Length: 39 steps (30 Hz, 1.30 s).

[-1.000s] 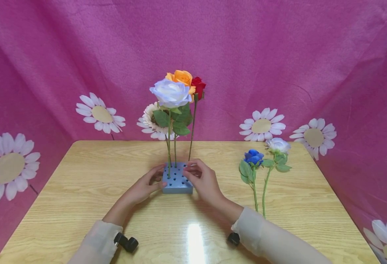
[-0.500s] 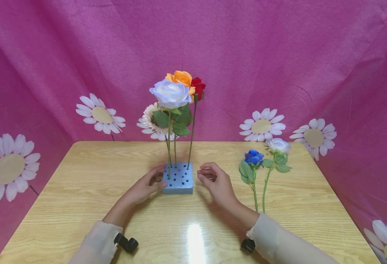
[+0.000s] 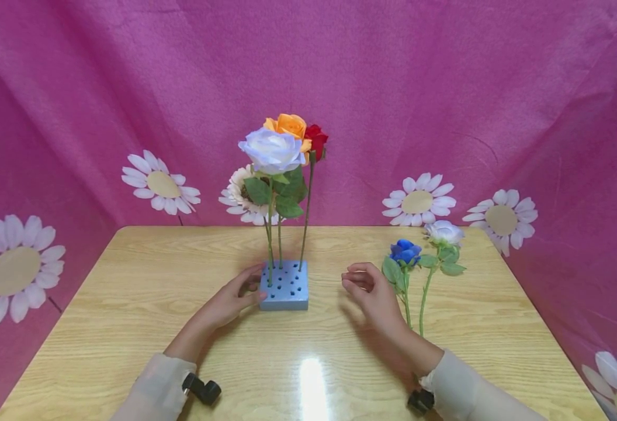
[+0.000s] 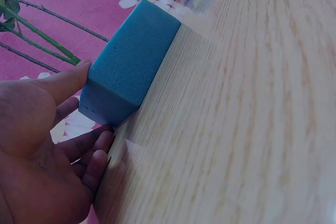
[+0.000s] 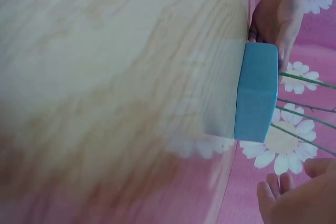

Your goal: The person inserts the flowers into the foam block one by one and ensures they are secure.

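Note:
My left hand (image 3: 229, 301) holds the left side of a blue foam block (image 3: 284, 304), its thumb at the top edge near the front corner. The block's top is dotted with holes. Upright in it stand a pale lilac rose (image 3: 270, 150), an orange rose (image 3: 291, 124), a red rose (image 3: 316, 139) and a cream daisy-like flower (image 3: 239, 186). To the right, my right hand (image 3: 379, 301) is over the table with loosely bent fingers, holding nothing. Beside it lie a blue rose (image 3: 405, 252) and a whitish-lilac rose (image 3: 444, 233), their lower stems partly hidden by the right arm.
The wooden table (image 3: 156, 251) ends at the back against a pink curtain (image 3: 361, 105) printed with large white daisies. A black wrist camera (image 3: 201, 389) is at the left cuff, another (image 3: 420, 401) at the right cuff.
My right hand has let go of the red rose's stem at the block and moved right, close to the lying roses. The left hand has stayed at the block.

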Available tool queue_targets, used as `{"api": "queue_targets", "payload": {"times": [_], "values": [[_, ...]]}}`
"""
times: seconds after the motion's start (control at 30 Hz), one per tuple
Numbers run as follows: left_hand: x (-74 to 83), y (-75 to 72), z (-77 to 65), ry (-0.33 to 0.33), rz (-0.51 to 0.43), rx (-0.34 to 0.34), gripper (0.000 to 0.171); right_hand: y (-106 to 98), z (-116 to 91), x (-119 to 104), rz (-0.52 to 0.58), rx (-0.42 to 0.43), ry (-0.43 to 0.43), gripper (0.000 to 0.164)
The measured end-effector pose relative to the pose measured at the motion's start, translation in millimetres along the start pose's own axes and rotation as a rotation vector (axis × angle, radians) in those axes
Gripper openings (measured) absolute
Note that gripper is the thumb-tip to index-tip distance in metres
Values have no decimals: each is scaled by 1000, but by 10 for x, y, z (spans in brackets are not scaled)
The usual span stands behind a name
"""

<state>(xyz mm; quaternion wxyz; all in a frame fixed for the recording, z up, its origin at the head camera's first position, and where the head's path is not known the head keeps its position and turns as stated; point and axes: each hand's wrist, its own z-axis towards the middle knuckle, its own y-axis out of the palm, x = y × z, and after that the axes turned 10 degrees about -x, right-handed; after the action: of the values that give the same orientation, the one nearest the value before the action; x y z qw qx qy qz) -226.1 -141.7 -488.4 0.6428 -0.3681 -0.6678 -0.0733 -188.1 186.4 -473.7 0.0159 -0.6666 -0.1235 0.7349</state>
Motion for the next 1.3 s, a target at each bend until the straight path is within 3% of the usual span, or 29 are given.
{"api": "queue_targets", "payload": {"times": [0.83,1.3], "values": [[10,2,-11,-12,10,6,70,-466,-322,69,-23,78,45,36],[-2,3,1,-22,18,2,70,-676,-523,110,-77,108,117,38]]}}
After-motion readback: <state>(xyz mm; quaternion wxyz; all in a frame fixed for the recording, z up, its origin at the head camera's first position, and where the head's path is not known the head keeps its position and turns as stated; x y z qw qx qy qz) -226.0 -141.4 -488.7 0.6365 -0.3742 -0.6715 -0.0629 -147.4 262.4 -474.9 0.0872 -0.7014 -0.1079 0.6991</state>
